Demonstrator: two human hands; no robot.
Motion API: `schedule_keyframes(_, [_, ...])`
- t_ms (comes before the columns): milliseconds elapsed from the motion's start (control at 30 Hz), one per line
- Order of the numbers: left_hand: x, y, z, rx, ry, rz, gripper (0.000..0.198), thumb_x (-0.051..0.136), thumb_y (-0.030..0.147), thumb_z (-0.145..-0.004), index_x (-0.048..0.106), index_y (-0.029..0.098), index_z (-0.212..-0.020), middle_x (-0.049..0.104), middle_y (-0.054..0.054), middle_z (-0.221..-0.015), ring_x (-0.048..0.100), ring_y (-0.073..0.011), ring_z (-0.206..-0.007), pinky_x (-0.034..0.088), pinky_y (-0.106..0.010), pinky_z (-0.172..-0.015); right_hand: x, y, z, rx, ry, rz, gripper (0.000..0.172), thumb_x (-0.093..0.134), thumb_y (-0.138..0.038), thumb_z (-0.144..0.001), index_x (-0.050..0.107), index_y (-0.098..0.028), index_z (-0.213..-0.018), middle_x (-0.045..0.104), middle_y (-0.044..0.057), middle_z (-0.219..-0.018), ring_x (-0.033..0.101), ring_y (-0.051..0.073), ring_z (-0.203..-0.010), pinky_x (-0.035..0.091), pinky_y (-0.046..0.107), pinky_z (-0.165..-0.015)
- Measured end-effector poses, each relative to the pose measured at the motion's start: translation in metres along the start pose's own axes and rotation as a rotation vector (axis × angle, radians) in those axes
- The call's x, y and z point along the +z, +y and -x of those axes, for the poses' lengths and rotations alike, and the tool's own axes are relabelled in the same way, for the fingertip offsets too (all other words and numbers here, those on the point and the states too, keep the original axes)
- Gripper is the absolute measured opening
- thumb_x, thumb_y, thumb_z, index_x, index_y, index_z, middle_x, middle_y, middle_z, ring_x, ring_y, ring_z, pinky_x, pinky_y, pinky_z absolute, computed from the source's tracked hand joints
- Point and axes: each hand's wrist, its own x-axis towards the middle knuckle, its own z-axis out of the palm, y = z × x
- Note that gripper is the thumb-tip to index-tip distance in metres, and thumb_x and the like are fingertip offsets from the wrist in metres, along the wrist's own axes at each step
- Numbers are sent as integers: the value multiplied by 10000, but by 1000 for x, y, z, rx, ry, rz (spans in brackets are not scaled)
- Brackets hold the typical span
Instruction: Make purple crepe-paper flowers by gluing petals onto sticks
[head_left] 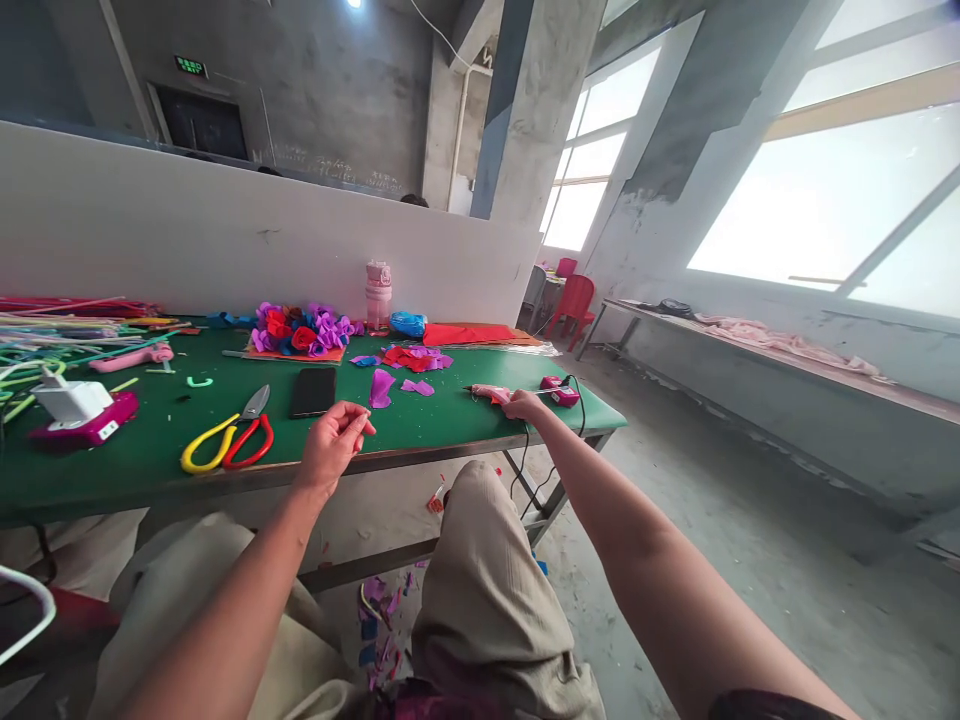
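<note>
My right hand (523,405) reaches to the right part of the green table and is closed on a pink glue gun (489,392). The gun's dark nozzle points left, and a thin stick runs out behind it toward a magenta power socket (559,391). My left hand (335,440) hovers at the table's front edge with its fingertips pinched together; what they hold, if anything, is too small to make out. Just beyond it lie a black phone (313,391) and a purple crepe paper piece (381,388). Another purple piece (417,387) rests nearby.
Yellow-and-red-handled scissors (229,440) lie left of the phone. Behind are a bunch of paper flowers (302,330), red and purple petals (416,358), a pink bottle (379,295) and red paper (469,335). Coloured sticks (67,325) and a white charger (73,400) occupy the left end.
</note>
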Motion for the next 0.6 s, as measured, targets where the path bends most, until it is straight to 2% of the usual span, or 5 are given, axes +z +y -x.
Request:
schedule_keyframes(100, [1,0,-1,-26,14,48,225,695,328,-673,568,162,-756,595,18,-586,394,-49,-419,270,-175,-400,5,-9,-2,184,-60,-159,293,526,-326,-911,561,-176,-1161,565,81,-1196,586,206,-1002,508,398,-847])
schedule_keyframes(200, [0,0,-2,-16,64,111,237,697,346,-675,572,157,-745,588,19,-560,362,-41,-407,247,-172,-396,5,-22,6,252,-84,-359,292,527,-324,-911,559,-170,-1156,574,88,-1176,594,197,-977,515,394,-829])
schedule_keyframes(300, [-3,-1,-4,-28,91,194,254,700,362,-676,589,152,-769,609,8,-573,371,-43,-412,244,-173,-398,1,-35,27,211,-67,-581,227,526,-298,-891,590,-130,-1030,636,107,-999,618,154,-767,541,331,-726])
schedule_keyframes(433, [-4,-1,-4,-51,69,314,256,729,328,-652,592,156,-783,648,-6,-633,469,-62,-483,340,-189,-466,-4,-56,68,61,-88,-851,214,507,-307,-843,601,-153,-957,653,72,-834,584,121,-600,541,268,-613])
schedule_keyframes(600, [-1,-2,-2,3,87,353,235,724,327,-668,591,172,-784,669,-11,-670,522,-82,-539,391,-213,-529,3,-92,118,-6,-286,-1252,330,607,-507,-753,593,-187,-830,648,48,-801,347,51,-393,361,214,-363])
